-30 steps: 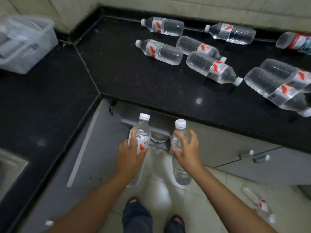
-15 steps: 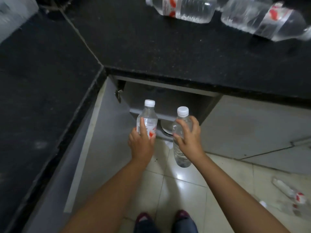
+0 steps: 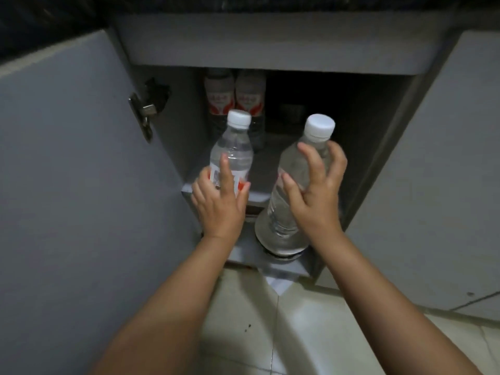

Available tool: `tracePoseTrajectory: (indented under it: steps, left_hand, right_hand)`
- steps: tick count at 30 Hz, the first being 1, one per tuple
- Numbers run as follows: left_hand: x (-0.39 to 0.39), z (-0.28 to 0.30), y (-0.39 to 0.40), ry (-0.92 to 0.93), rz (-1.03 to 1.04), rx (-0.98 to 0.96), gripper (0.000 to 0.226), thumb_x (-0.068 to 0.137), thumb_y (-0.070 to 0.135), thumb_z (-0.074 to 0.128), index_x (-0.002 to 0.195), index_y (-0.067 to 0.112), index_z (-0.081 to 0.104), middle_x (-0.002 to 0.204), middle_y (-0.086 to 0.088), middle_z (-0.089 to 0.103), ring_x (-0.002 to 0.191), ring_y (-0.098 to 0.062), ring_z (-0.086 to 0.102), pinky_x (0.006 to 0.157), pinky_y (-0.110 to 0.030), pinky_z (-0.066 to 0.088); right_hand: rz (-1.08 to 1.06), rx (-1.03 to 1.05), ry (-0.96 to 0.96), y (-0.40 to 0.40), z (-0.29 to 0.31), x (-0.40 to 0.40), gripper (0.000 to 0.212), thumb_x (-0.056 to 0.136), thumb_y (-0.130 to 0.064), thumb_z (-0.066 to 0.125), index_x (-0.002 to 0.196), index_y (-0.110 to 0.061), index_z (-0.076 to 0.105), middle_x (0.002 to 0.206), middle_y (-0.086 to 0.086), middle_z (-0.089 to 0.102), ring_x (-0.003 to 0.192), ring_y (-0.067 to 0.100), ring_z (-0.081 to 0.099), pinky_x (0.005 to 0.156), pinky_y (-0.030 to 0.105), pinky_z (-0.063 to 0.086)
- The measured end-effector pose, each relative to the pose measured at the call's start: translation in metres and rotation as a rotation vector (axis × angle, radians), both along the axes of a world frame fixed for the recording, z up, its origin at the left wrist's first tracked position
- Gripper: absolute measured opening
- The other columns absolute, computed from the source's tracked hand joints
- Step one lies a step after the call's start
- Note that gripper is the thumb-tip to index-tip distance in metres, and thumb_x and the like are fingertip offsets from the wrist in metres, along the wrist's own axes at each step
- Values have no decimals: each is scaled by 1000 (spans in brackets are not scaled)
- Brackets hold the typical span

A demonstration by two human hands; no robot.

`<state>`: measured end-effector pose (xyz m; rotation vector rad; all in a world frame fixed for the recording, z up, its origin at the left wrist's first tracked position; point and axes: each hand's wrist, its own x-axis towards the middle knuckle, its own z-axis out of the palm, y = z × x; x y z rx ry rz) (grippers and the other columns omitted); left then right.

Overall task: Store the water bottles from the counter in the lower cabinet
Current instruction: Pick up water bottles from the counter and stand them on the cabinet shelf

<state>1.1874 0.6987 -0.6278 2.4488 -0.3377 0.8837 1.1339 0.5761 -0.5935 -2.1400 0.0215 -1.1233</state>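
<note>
Left hand [image 3: 220, 204] grasped a labelled bottle [image 3: 232, 155] around its label band, index finger stretched up the front; right hand [image 3: 315, 190] grasped a bare bottle [image 3: 290, 201] at the shoulder, fingers curled around it just under the neck. Both bottles were clear, white-capped, upright with a slight tilt, side by side but apart, held at the mouth of the open lower cabinet [image 3: 270, 50]. Label on the left one was white and red with a small dark code patch; print too blurred to read, no brand legible. Right one showed no label from this angle. Its base was just above or on a round clear disc [image 3: 281, 246] at the cabinet's front ledge; contact could not be told. Two stored bottles [image 3: 234, 98] stood upright together at the back left of the cabinet, touching, with white-and-red labels bearing red characters, unreadable in the dark. Cabinet interior was dim, grey walls. Grey cabinet door [image 3: 75, 158] stood swung open at left, metal hinge [image 3: 143, 115] on its inner edge. A closed grey door panel [image 3: 438, 171] was at right. Floor [image 3: 270, 334] was pale glossy tile.
</note>
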Motion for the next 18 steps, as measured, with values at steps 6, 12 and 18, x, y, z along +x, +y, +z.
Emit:
tracePoseTrajectory:
  steps: [6,12,18]
  left_hand:
    - [4,3,4,-161,-86,5,52,78,30,51,122,11,29,99,-40,56,82,-51,58,73,-58,48]
    - [10,15,-6,-138,-125,-157,77,65,13,78,122,6,27,102,-43,53,86,-56,55,76,-62,45]
    - [12,16,-21,-38,-143,-303,78,71,11,74,134,19,28,113,-42,47,97,-57,49,86,-61,41]
  right_hand:
    - [17,-62,-157,-3,3,9,41,79,-13,57,117,2,52,121,39,33,114,35,33,96,48,36]
    - [-25,-151,-190,-10,13,24,49,79,-9,64,118,-19,36,126,33,32,110,49,42,95,47,36]
    - [-129,-155,-128,-9,6,32,52,72,3,69,119,-9,52,120,42,41,104,56,45,89,54,40]
